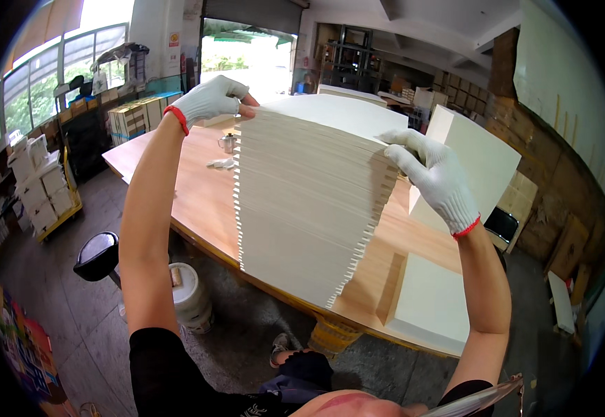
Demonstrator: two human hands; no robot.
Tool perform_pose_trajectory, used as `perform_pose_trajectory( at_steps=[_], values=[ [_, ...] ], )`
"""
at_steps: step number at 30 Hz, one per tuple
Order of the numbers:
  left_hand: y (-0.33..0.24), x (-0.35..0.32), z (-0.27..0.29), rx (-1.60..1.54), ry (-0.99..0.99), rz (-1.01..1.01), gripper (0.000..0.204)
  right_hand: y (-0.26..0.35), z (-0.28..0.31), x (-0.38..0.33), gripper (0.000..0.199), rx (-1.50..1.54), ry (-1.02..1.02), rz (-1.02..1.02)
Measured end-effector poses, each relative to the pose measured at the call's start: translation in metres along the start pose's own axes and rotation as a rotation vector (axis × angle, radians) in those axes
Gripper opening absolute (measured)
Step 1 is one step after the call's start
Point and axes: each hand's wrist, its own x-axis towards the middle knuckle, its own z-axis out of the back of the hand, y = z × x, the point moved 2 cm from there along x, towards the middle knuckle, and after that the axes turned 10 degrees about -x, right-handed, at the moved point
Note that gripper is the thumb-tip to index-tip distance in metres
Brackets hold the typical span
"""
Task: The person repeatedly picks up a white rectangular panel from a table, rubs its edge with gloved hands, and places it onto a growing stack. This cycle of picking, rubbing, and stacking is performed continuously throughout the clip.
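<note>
A tall stack of thin boards [302, 208] stands on the table in front of me, its near face grey and layered. Small notches or gaps run in rows down both side edges. On top lies a white board [337, 110], slightly arched. My left hand [216, 101], in a white glove with a red cuff and bare fingertips, pinches the top board at its near left corner. At the near right corner, my right hand [431, 167] in a matching glove grips the same board between thumb and fingers. Both arms are raised and spread.
The wooden table [198, 177] carries a metal cup [227, 143], a white crumpled glove or cloth [220, 164], and white board stacks [431, 306] on the right, including a tall one [466, 153]. Below are a black stool [97, 256] and a white bucket [190, 295].
</note>
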Motion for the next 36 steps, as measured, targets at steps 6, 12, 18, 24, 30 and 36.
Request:
perform_pose_trajectory(
  at_steps=[6, 12, 18, 24, 30, 36],
  values=[
    [0.011, 0.004, 0.001, -0.068, -0.019, -0.004, 0.031, -0.002, -0.004, -0.001, 0.036, 0.101, -0.020, 0.024],
    [0.013, 0.003, 0.000, -0.087, -0.039, -0.023, 0.027, -0.004, -0.007, 0.002, 0.034, 0.046, -0.036, 0.035],
    [0.014, 0.005, 0.000, -0.122, -0.023, -0.042, 0.026, -0.003, -0.006, 0.003, 0.033, 0.059, -0.044, 0.034],
    [0.012, 0.004, -0.001, -0.098, -0.015, -0.046, 0.027, 0.000, -0.008, 0.002, 0.032, 0.059, -0.037, -0.006],
    [0.014, -0.001, 0.000, -0.095, -0.045, -0.033, 0.025, 0.002, -0.008, 0.000, 0.031, 0.025, -0.062, 0.030],
    [0.009, -0.009, -0.002, 0.029, -0.035, -0.023, 0.031, -0.007, -0.013, -0.005, 0.028, -0.219, -0.222, 0.256]
  ],
)
